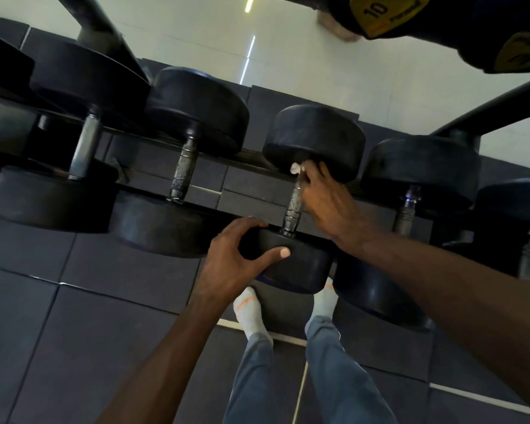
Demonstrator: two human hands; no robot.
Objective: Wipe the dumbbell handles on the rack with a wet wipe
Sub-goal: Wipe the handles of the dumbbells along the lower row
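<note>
A black dumbbell [315, 139] lies on the rack in the middle of the view, its knurled metal handle [293, 206] running toward me. My right hand [325, 200] wraps the upper end of that handle and pinches a small white wet wipe [295, 168] against it, close to the far head. My left hand [236, 255] grips the near head [300, 264] of the same dumbbell, thumb across its face and fingers over its top edge. Most of the wipe is hidden under my fingers.
More black dumbbells sit on the rack to the left [196, 108] and right [419, 166], handles [182, 169] bare. Yellow-marked dumbbells [383, 10] hang on the upper tier at top right. Dark floor mats [74, 332] lie below, with my feet [248, 313] under the rack.
</note>
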